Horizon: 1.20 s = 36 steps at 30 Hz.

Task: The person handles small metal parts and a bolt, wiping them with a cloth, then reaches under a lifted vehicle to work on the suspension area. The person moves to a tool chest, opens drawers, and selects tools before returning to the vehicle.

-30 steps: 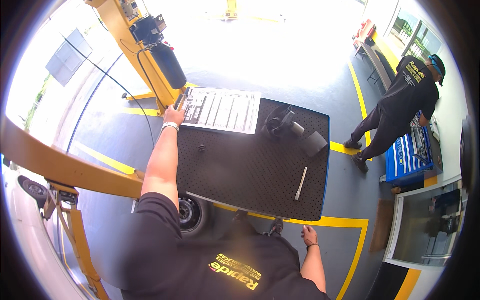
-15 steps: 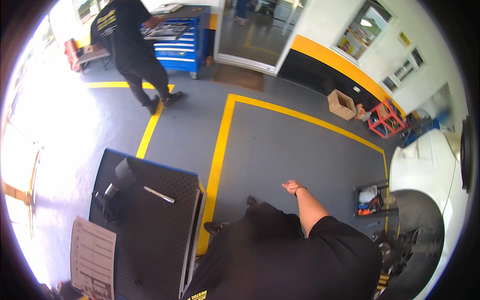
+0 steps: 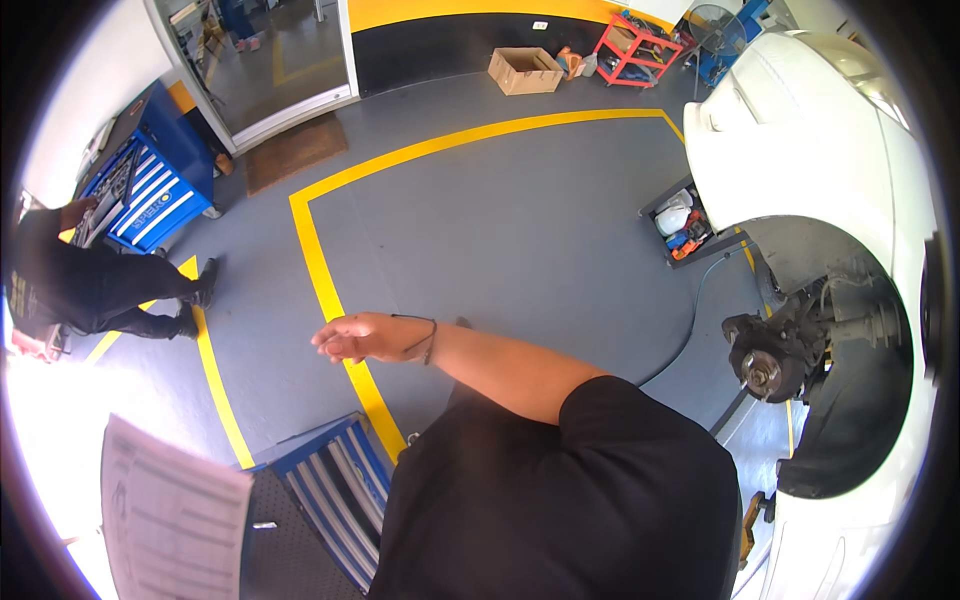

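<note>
My right hand (image 3: 352,338) reaches leftward across the front of my body, above the grey floor and a yellow floor line. Its fingers are loosely bent and somewhat apart, with nothing in them; a dark cord bracelet circles the wrist. My left hand is out of the picture. At the lower left, a printed sheet with table lines (image 3: 175,510) is raised in front of the blue tool cabinet (image 3: 335,490); what supports the sheet is hidden. A small silver piece (image 3: 265,525) lies on the cabinet's black perforated top.
On the right, a white car (image 3: 800,130) has its wheel off, baring the hub (image 3: 762,372). A black tool cart (image 3: 680,225) stands beside it, with a hose (image 3: 690,330) nearby. Another person (image 3: 95,285) works at a blue tool chest (image 3: 165,190). By the wall are a cardboard box (image 3: 525,72) and red cart (image 3: 637,50).
The view has turned to the right, bringing more of the car in. My right hand has swung left across my body. The sheet stays at lower left while the cabinet shifts beneath it.
</note>
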Tool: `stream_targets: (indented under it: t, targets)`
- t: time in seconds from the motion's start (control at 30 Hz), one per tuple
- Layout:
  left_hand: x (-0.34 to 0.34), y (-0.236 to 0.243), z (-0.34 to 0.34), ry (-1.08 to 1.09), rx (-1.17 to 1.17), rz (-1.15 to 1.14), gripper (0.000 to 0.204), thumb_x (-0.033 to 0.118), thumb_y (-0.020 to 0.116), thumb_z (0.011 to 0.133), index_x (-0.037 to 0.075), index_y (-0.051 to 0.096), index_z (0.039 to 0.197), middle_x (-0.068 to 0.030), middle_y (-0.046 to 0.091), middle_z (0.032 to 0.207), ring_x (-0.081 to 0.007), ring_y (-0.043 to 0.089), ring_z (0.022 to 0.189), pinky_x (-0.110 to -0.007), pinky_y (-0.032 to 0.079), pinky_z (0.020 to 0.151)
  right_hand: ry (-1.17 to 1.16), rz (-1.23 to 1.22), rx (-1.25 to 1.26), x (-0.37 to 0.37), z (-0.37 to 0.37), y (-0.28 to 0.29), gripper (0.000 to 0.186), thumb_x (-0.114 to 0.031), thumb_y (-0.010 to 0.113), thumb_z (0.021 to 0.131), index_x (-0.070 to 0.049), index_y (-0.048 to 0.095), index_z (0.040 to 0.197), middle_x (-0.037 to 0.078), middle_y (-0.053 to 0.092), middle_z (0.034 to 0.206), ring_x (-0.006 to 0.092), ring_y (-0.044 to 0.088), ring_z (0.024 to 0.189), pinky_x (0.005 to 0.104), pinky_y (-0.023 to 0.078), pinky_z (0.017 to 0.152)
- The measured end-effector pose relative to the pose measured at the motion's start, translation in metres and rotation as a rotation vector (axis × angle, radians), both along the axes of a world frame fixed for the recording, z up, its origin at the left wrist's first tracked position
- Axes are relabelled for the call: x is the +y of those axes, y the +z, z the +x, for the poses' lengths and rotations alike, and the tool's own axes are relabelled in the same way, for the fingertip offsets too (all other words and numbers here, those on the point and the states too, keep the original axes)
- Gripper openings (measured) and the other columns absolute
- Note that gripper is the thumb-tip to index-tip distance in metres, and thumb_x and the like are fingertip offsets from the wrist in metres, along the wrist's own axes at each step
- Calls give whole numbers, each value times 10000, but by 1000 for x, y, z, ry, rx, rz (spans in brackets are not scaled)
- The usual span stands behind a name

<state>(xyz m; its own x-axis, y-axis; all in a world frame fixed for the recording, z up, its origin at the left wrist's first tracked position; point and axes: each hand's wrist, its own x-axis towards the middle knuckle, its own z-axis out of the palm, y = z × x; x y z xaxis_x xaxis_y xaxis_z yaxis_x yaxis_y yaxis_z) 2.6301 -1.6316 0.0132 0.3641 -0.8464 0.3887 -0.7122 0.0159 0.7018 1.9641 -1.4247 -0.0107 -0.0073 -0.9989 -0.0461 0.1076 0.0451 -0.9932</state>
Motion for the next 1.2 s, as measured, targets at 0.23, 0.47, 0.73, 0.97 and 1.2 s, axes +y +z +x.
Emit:
stream_targets:
  t: [0.23, 0.47, 0.73, 0.97, 1.2]
  targets:
    - [29, 10, -277, -244, 108, 50, 380, 287, 617, 978, 33, 673, 1255, -146, 630, 1329, -293, 574, 1236, -444, 455, 1032, 89, 123, -660, 22, -126, -3, 664, -476, 554, 1033, -115, 350, 1551, 115, 546, 1428, 220, 533, 1298, 372, 441, 1061]
    - [24, 24, -559, -681, 309, 280, 367, 274, 618, 966, 47, 676, 1249, -141, 622, 1338, -299, 560, 1259, -452, 444, 1047, -260, 126, -925, 58, -263, 9, 633, -518, 600, 986, 0, 562, 1348, 135, 662, 1257, 257, 669, 1112, 406, 563, 948]
    - [-31, 32, -735, -1084, 322, 455, 355, 260, 618, 952, 64, 678, 1243, -135, 614, 1349, -307, 543, 1285, -460, 431, 1063, -404, 262, -983, 25, -328, -30, 431, -279, 576, 1031, 46, 565, 1313, 166, 652, 1261, 281, 662, 1134, 433, 559, 961]
    - [-127, 22, -886, -1389, 262, 521, 347, 247, 619, 940, 78, 681, 1237, -130, 607, 1359, -314, 529, 1307, -468, 420, 1077, -491, 183, -1058, -79, -384, -40, 457, -303, 505, 1063, 34, 522, 1371, 188, 641, 1310, 331, 643, 1208, 483, 524, 1048]
    - [-227, 56, -957, -1483, -733, -189, 328, 205, 666, 882, 117, 695, 1196, -124, 599, 1342, -320, 513, 1329, -478, 416, 1081, -438, 43, -978, -200, -444, -37, 645, -467, 537, 1030, -33, 422, 1493, 154, 572, 1421, 309, 583, 1285, 485, 477, 1094]
